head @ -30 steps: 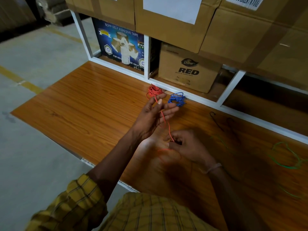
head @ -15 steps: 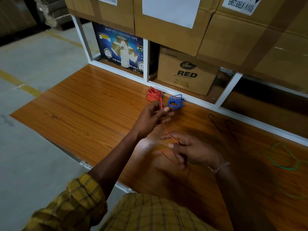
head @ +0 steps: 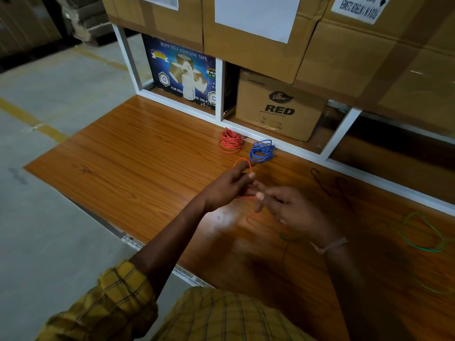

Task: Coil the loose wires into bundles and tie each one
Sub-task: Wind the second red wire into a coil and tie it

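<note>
Red wire [head: 242,160] loops over the left hand's [head: 227,187] grip.

red wire [head: 242,161] now looped, hands [head: 258,195] closer

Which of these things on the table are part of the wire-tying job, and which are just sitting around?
Part of the job:
- loose red wire, looped over the left hand
- right hand, working it too
- red bundle and blue bundle, already coiled
- loose green wire and black wire, on the wooden table

Just lying about:
- tape box
- RED carton
- big cartons above
</note>
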The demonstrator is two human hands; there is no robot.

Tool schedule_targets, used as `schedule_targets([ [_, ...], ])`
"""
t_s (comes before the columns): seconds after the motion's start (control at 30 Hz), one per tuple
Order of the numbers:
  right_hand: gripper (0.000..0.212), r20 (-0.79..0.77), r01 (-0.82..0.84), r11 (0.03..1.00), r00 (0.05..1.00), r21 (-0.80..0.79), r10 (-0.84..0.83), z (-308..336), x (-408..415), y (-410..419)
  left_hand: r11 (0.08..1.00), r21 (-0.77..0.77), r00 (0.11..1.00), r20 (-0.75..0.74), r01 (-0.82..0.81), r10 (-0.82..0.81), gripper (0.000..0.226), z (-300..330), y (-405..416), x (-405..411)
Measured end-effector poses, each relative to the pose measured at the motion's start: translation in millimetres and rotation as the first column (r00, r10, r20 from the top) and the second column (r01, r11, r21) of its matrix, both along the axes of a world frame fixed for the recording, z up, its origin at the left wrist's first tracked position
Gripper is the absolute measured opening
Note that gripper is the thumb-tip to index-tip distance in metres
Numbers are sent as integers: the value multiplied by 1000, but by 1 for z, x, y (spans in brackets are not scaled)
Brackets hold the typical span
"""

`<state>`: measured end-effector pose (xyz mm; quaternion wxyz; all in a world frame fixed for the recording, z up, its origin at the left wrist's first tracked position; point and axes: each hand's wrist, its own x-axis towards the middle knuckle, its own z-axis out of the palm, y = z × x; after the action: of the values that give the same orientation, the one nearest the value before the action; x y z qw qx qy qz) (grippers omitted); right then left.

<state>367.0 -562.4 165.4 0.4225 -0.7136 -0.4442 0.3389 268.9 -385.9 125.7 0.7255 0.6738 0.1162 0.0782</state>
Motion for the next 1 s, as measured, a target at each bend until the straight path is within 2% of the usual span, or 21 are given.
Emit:
schedule_targets([
  [0.07,30,-124,93,994,989,62,-85,4,11,-1,969,234,997,-19,81,-79,18,3,0,-5],
  [0.1,29,-249,136,987,962,89,-110,4,18,-2,941,325,995,-31,97,-92,14,5,-1,-7],
  [0.17,24,-555,192,972,827,138,-84,3,30,-5,898,440,1000,-17,22,-16,37,11,-2,-11],
  [0.23,22,-758,187,966,652,179,15,5,36,-10,923,379,998,30,-58,50,47,16,-2,-14],
  [0.3,27,-838,160,966,539,203,87,5,40,-13,970,241,999,37,-38,30,47,17,2,-16],
  [0.33,28,-841,145,968,533,202,95,4,44,-13,985,171,999,31,17,-23,42,18,6,-18],
  [0.37,27,-820,138,972,567,192,81,1,47,-12,992,91,996,25,87,-89,36,19,9,-20],
  [0.43,20,-733,148,978,680,149,9,-7,51,-6,966,-162,980,38,200,-196,30,17,14,-23],
  [0.53,17,-585,203,978,799,46,-138,-22,47,7,800,-555,974,137,227,-181,34,18,11,-21],
  [0.6,19,-514,217,976,837,-5,-189,-33,36,15,652,-716,967,223,250,-126,32,20,4,-16],
  [0.7,9,-469,210,976,858,-52,-210,-54,18,24,555,-799,962,275,230,-3,25,24,-3,-7],
  [0.77,20,-413,184,981,890,-62,-194,-66,10,28,531,-828,963,260,181,77,20,24,-6,0],
  [0.87,16,-317,126,990,938,-67,-140,-76,4,30,481,-873,957,204,83,206,17,26,-5,9],
  [0.9,22,-295,113,991,947,-77,-131,-76,2,29,468,-882,950,197,64,242,18,27,-3,12],
  [1.0,30,-286,115,988,948,-107,-141,-75,-4,23,437,-894,921,248,97,302,26,32,7,17],
])
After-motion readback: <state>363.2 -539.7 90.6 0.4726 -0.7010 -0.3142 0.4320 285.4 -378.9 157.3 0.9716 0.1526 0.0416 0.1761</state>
